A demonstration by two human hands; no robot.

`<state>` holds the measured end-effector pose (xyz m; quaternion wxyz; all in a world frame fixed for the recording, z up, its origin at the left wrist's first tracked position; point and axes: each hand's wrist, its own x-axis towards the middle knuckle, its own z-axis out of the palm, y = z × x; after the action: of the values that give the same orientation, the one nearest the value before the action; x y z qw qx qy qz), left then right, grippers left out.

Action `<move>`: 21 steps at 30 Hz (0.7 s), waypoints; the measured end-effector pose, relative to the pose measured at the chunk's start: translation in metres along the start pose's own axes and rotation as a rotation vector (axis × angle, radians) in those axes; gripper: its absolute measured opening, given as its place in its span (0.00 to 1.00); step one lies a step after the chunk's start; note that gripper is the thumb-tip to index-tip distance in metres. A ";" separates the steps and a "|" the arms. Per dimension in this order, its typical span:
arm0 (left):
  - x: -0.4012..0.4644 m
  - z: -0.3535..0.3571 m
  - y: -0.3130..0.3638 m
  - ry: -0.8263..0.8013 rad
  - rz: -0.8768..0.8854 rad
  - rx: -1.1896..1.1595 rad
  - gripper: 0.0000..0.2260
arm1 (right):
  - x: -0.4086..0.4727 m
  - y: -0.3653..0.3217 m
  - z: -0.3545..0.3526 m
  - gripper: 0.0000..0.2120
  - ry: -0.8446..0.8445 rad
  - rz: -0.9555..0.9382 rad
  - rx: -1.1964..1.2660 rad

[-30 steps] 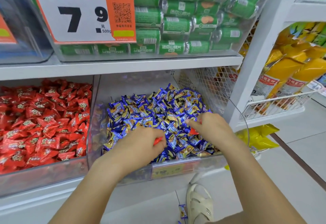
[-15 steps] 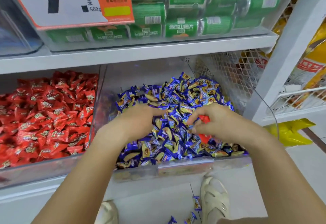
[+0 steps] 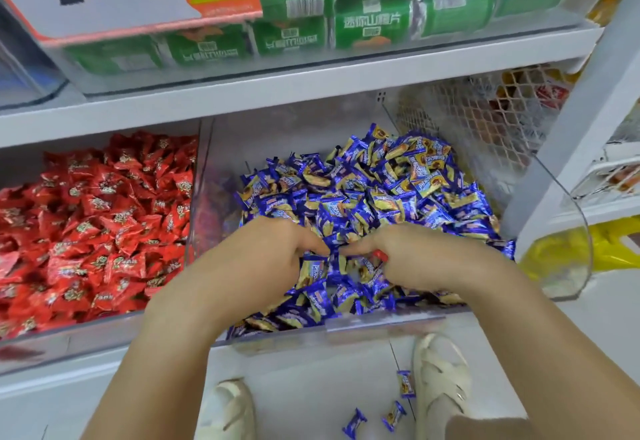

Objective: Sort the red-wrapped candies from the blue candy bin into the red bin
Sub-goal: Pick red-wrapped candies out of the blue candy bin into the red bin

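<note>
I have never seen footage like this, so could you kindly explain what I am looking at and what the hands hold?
There is no machine: a head-worn camera looks down at a person's bare hands. Both reach into the blue candy bin. The right hand has a red-wrapped candy in its grip; the left hand is curled among the blue candies, its contents hidden. The red bin sits to the left, and three blue candies lie on the floor.

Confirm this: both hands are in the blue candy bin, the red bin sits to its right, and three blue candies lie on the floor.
Not quite. In the head view the red bin sits to the left of the blue candy bin, not its right. The rest holds: the left hand and right hand are in the blue bin, and three blue candies lie on the floor.
</note>
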<state>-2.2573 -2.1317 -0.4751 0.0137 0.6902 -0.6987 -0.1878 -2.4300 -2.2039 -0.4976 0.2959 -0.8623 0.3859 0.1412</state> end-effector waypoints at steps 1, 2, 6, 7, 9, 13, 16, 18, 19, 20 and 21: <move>0.002 0.005 0.000 -0.038 0.022 -0.005 0.24 | 0.000 0.007 -0.001 0.31 0.061 0.030 0.039; 0.004 0.009 -0.001 -0.082 0.037 -0.020 0.24 | 0.000 0.014 -0.002 0.31 0.101 0.053 0.098; 0.012 0.020 0.001 -0.273 0.129 -0.081 0.20 | -0.009 0.031 -0.012 0.27 0.272 0.104 0.214; 0.015 0.023 0.004 -0.319 0.162 -0.100 0.19 | -0.012 0.032 -0.014 0.25 0.321 0.113 0.206; 0.023 0.029 0.014 -0.450 0.247 -0.150 0.22 | -0.018 0.034 -0.017 0.23 0.384 0.127 0.198; 0.039 0.044 0.037 -0.620 0.369 -0.103 0.28 | -0.024 0.030 -0.018 0.20 0.446 0.115 0.213; 0.046 0.050 0.042 -0.456 0.264 0.124 0.26 | -0.024 0.028 -0.016 0.20 0.477 0.108 0.247; 0.042 0.048 0.042 -0.328 0.156 0.183 0.27 | -0.026 0.027 -0.015 0.20 0.483 0.114 0.255; 0.038 0.045 0.041 -0.286 0.110 0.192 0.30 | -0.027 0.027 -0.015 0.20 0.480 0.120 0.245; 0.034 0.040 0.039 -0.241 0.068 0.197 0.34 | -0.028 0.026 -0.014 0.20 0.478 0.129 0.234; 0.030 0.034 0.036 -0.165 0.043 0.189 0.36 | -0.028 0.026 -0.013 0.20 0.480 0.139 0.227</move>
<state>-2.3032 -2.1532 -0.5037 -0.1050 0.6554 -0.7268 -0.1768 -2.4678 -2.2094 -0.4840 0.2806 -0.8039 0.5164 -0.0913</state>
